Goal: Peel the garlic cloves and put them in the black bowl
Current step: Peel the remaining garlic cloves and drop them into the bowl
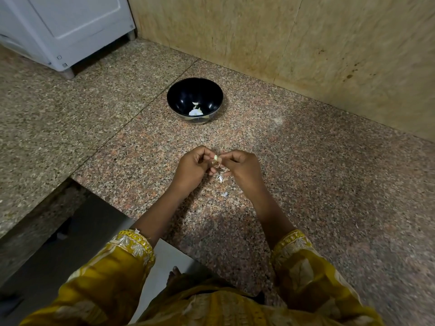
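Garlic clove (pixel 215 158), partly skinned, is pinched between the curled fingers (pixel 207 151) of the left hand (pixel 191 169) and right hand (pixel 242 168) just above the speckled granite counter (pixel 306 184), with papery skin scraps (pixel 219 177) lying right beneath them. Farther back on the counter sits the black bowl (pixel 182 95), holding a few peeled cloves (pixel 195 111), near the tan stone wall (pixel 329 43).

garlic clove (pixel 215 158): mostly hidden between the fingers (pixel 203 150)
black bowl (pixel 181 97): pale bits (pixel 195 111) inside, too small to tell
white appliance (pixel 70 27): cut off at top-left edge
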